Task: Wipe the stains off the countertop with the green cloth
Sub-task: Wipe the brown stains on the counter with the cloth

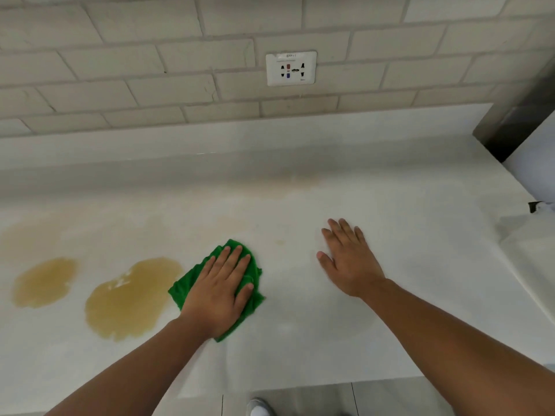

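The green cloth (240, 253) lies crumpled flat on the white countertop (300, 340). My left hand (219, 292) presses down on it with straight, spread fingers. Just left of the cloth sits a large yellow-brown stain (129, 298). A smaller stain of the same colour (43, 282) lies further left. Paler smears (45, 232) run across the counter behind them. My right hand (350, 258) rests flat on bare countertop to the right of the cloth, fingers straight, holding nothing.
A tiled wall with a white power socket (290, 68) rises behind the counter. A dark appliance or panel (516, 124) stands at the back right. The counter's front edge (330, 382) runs below my arms, with floor and a shoe (259, 406) beneath.
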A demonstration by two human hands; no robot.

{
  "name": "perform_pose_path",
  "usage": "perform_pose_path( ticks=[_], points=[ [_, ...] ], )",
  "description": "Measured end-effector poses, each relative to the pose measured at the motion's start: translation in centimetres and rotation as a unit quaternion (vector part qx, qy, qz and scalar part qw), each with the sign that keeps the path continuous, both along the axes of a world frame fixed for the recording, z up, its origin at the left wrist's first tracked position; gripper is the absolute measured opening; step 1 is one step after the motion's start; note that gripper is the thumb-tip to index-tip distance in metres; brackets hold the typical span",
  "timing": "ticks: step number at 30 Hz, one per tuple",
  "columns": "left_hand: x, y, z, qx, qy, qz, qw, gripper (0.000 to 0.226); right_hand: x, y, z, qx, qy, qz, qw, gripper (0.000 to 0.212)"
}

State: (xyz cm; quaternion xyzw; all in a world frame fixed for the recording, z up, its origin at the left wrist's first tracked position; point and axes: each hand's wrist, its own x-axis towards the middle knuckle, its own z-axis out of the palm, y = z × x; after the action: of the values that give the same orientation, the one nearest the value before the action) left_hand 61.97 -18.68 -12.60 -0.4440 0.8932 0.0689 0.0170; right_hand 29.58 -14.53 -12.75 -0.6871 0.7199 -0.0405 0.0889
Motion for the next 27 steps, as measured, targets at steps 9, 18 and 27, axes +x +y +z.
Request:
perform_pose_path(
  ticks=[9,18,27],
  points=[
    [-9.4,-2.2,0.6,0.034,-0.004,0.069,0.997,0.067,-0.1,0.0,0.1,0.009,-0.002,-0.003,1.000,0.080],
    [-2.8,0.7,0.5,0.029,0.000,-0.131,0.991,0.069,-0.3,0.1,0.2,0.009,-0.007,-0.004,1.000,0.078],
    [-11.4,-6.4,0.4,0.039,-0.009,0.077,0.996,0.066,-0.4,0.0,-0.1,0.001,-0.008,-0.004,1.000,0.077]
  ],
)
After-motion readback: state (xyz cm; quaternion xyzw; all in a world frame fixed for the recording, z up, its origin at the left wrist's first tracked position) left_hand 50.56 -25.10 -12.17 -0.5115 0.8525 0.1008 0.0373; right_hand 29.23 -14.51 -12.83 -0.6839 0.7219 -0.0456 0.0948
